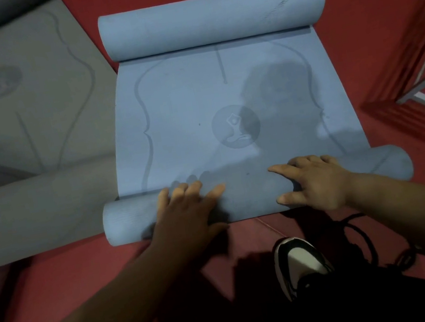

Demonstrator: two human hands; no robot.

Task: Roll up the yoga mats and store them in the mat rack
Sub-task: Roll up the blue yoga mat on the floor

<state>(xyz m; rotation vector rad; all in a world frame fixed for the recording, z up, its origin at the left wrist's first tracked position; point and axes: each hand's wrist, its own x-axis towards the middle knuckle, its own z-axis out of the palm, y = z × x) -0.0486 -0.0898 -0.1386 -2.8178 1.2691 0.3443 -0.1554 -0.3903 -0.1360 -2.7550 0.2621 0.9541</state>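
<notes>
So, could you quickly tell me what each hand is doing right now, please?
Left hand: open, fingers spread, pressing on the blue mat's near roll.
Right hand: open, pressing on the same roll.

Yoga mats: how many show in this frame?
2. The blue yoga mat lies centre, its near roll under the left hand and right hand; the grey yoga mat lies left of it. Others may be out of frame.

Two yoga mats: a blue mat (223, 97) and a grey mat (15, 115). Two hands: left hand (186, 213), right hand (315, 184). One shoe (298, 261).
</notes>
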